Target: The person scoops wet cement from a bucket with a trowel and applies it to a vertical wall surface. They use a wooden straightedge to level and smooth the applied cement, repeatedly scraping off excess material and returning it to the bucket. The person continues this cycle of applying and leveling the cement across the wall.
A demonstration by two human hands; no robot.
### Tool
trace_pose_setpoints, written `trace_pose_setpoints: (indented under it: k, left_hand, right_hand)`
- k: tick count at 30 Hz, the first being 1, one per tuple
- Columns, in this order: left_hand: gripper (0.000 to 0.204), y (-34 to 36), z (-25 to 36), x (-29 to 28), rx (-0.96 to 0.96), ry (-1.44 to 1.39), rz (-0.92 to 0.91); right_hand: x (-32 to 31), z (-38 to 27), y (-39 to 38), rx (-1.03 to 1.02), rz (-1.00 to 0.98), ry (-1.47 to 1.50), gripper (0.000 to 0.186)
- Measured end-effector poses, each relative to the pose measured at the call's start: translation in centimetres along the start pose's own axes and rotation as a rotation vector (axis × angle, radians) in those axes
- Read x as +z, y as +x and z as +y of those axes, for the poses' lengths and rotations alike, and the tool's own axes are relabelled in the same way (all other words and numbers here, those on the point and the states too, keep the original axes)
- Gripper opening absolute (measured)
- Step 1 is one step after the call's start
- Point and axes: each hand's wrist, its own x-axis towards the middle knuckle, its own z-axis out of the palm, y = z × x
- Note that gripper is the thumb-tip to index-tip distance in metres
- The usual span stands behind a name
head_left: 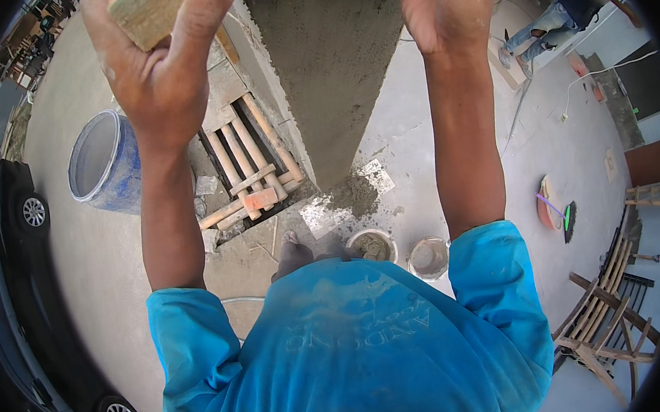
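Both my arms reach up to a column face coated in wet grey mortar [327, 67]. At the upper left, my left hand [160, 72] is closed round a thick wooden board [148, 15], thumb across its near face. The board slants up toward the top edge of the view, where the rest of it is cut off. My right hand [446, 7] is raised at the column's right side, fingers curled inward. Its fingertips reach the top edge, so what they grip is hidden. Fallen mortar [354, 195] lies at the column's foot.
Left of the column, wooden poles [245, 158] lie over a floor opening, near a blue drum [113, 165]. Two buckets, one with mortar [372, 245] and a whitish bucket [429, 258], stand by my feet. A dark car [24, 307], wooden trestle [610, 316] and another person [556, 22] are farther off.
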Motion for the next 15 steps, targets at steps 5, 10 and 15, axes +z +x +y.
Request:
trace_pose_setpoints:
  k: [5,10,15]
  left_hand:
    - [0.062,-11.2,-4.3,0.6,-0.075,0.133,-0.113]
    - [0.061,-19.8,-8.1,1.6,-0.152,0.161,-0.211]
    - [0.061,-25.7,-9.9,1.9,-0.191,0.223,-0.283]
  right_hand:
    - [-5.8,7.9,-7.8,0.177,0.108,0.041,0.055]
    - [-10.5,13.1,-13.4,0.356,0.238,0.034,0.057]
    - [-14.9,18.2,-17.7,0.478,0.296,0.091,0.087]
